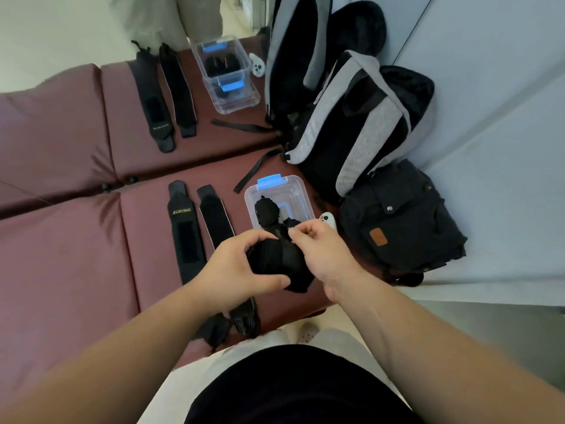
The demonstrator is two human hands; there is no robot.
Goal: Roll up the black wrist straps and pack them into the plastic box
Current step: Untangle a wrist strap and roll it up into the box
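On the maroon padded seat (76, 255), left of centre, two flat black fabric wrist straps (183, 234) lie side by side, not yet rolled. Just right of them, in the middle of the frame, the left hand (235, 264) has its fingers (260, 238) and thumb curled round a half-rolled black wrist strap (278, 258), clamping the bundle. The right hand (321, 252) pinches that strap's free end between thumb and fingertips. Directly above the hands sits the clear plastic box with a blue latch (301, 191), open, with a rolled black strap (266, 209) already inside. A grey-and-black backpack (367, 133) leans at the upper right. The strap looks light, soft and springy, so it is likely to unwind if slackened. It is best gripped across the roll's full width, with the tail kept taut until its fastening patch catches.
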